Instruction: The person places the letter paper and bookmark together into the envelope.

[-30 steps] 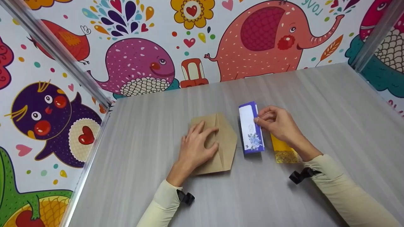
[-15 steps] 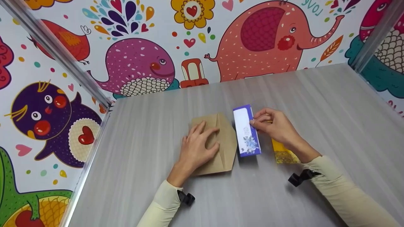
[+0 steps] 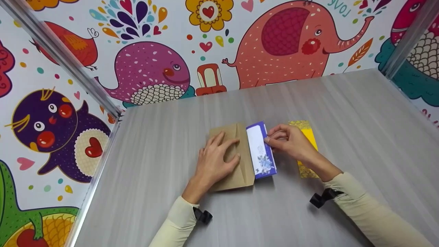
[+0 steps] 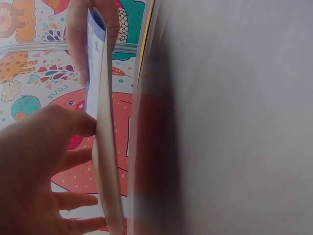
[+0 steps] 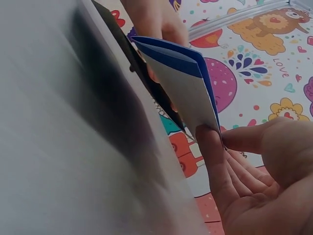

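A brown paper envelope (image 3: 236,176) lies on the table with its pointed flap towards the right. My left hand (image 3: 216,157) rests on it with fingers spread, pressing it down. My right hand (image 3: 291,142) pinches the right edge of a folded blue-and-white card (image 3: 259,151) printed with blue flowers. The card's left edge overlaps the envelope's flap side in the head view. From the right wrist, the folded layers of the card (image 5: 181,83) show between thumb and index finger. In the left wrist view the envelope (image 4: 108,181) appears edge-on under the fingers.
Partly under the right forearm lies a yellow card or packet (image 3: 310,137) with gold patterned ends. The grey wood-grain table (image 3: 154,154) meets cartoon-printed walls (image 3: 154,68) at the back and left. Metal rails (image 3: 68,61) run along the wall corners.
My right hand has carried the folded card left and slightly towards me, from apart to the envelope's flap. More of the yellow piece shows. The left hand has stayed nearly still.
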The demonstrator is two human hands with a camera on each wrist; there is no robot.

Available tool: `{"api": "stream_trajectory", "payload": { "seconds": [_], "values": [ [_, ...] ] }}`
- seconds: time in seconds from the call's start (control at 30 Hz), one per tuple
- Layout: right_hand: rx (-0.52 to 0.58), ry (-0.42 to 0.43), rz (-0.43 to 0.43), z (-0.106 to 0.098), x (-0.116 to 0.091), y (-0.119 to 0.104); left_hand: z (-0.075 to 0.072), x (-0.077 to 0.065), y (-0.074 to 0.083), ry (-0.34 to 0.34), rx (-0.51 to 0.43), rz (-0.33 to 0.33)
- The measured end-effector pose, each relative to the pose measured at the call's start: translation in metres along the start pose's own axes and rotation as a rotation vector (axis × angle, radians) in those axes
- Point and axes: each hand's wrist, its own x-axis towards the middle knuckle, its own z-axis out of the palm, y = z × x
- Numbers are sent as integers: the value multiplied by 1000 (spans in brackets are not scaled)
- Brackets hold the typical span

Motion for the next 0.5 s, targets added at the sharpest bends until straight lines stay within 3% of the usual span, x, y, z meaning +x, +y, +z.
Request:
{"api": "stream_trajectory", "payload": {
  "seconds": [0.5],
  "values": [
    [-106, 25, -61, 13, -5, 0, -2, 0, 7, -26, -46, 31]
  ]
}}
